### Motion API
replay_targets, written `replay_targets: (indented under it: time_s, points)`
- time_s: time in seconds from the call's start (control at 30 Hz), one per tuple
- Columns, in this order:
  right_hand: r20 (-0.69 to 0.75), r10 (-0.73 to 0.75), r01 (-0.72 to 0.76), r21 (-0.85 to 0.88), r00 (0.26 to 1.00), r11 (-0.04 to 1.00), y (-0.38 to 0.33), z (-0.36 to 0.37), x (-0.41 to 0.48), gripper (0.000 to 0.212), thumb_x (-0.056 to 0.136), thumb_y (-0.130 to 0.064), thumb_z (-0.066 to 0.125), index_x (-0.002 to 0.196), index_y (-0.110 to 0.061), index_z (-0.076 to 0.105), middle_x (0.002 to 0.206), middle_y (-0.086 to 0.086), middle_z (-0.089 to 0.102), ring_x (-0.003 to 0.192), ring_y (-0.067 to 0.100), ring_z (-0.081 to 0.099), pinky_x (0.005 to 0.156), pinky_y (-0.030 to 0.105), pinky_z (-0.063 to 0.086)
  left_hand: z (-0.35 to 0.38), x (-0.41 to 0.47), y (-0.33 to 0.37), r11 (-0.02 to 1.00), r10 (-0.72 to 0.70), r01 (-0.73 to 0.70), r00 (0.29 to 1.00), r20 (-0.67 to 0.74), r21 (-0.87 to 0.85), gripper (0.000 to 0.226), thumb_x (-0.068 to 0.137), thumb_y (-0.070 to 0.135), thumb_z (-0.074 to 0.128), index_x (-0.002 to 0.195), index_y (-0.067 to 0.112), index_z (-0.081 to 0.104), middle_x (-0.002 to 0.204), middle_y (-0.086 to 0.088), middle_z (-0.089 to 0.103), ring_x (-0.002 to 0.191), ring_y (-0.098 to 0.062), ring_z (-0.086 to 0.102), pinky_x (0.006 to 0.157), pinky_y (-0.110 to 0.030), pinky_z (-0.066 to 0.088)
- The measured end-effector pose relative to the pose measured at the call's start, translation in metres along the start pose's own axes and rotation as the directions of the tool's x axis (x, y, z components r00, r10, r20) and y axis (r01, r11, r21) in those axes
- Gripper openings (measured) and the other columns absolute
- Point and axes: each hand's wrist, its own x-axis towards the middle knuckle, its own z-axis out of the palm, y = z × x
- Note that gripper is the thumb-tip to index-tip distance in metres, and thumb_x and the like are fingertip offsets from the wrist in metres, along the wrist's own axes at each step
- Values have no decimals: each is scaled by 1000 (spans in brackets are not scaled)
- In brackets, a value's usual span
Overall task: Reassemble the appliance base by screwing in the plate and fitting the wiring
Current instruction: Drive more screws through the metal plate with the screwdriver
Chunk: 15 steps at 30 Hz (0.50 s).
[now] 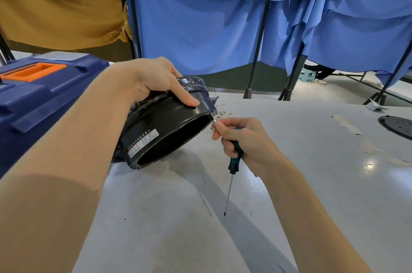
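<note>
– Black plastic, the appliance base [165, 125]: where is it?
– Tipped on its edge on the bench [312, 183], its open mouth turned toward the right hand [243, 141]. The left hand [156, 81] grips its upper side, thumb flat along the outer wall.
– And the right hand?
– Just beside the base's rim, curled round the screwdriver [233, 161] handle, while thumb and forefinger pinch something small and pale. Whether that is a screw I cannot tell. What look like loose screws [220, 114] lie just beyond the rim.
– Which way does the driver lie?
– Its long axis runs away from the base, tip toward the person. I judge it must be swung round before any screw is driven.
– The plate?
– A dark holed disc [399, 126], probably it, lies well to the right of the base, nearer the right hand.
</note>
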Motion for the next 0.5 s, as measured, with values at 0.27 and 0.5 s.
replay_targets:
  time_s: [0.27, 0.5]
  points:
    - [-91, 23, -16, 82, 996, 996, 1, 9, 11, 12, 94, -3, 61, 87, 5, 66, 66, 10, 64, 41, 12, 40, 38, 22, 33, -7, 0, -7, 1000, -2, 3, 1000, 31, -30, 56, 41, 25, 89, 93, 7, 77, 87, -16, 75, 77, -33, 74, 61, -39, 60]
    - [-87, 63, -55, 87, 994, 995, 1, 17, 16, 14, 94, -6, 61, 87, 5, 67, 63, 8, 65, 41, 12, 41, 38, 21, 34, -13, 0, -10, 1000, -2, 3, 999, 33, -31, 56, 42, 26, 89, 93, 8, 77, 88, -15, 75, 79, -31, 74, 65, -40, 60]
